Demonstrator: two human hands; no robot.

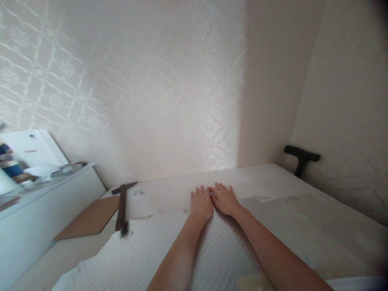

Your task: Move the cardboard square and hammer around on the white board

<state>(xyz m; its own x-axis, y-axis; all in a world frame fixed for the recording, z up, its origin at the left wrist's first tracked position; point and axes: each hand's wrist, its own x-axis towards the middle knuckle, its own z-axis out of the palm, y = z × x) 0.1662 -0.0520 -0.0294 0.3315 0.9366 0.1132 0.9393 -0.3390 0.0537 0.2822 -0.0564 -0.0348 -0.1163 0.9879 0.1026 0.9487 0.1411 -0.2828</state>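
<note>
Well left of our left hand (201, 203), the hammer (122, 208) lies with its handle end at the edge of the white sheet (145, 242); if the sheet gets pulled our way, it could drag the hammer askew. Between hammer and hand sit some small bits (139, 192), too blurred to name, which a sideways sweep might scatter. The sheet runs below both wrists, and uneven pressing could crease or shift it. Our left hand and right hand (224, 198) lie flat, fingers spread, thumb sides meeting, gripping nothing. As for the surface and room, a cabinet (60, 214) with clutter on top stands far left of our hands, a brown board (87, 218) leaning or lying beside it, we cannot tell which. Ahead of our fingers, the pale table (257, 176) meets the patterned wall (166, 101); right of our right hand it turns beige and patchy, with a black handle (301, 154) beyond its edge.
</note>
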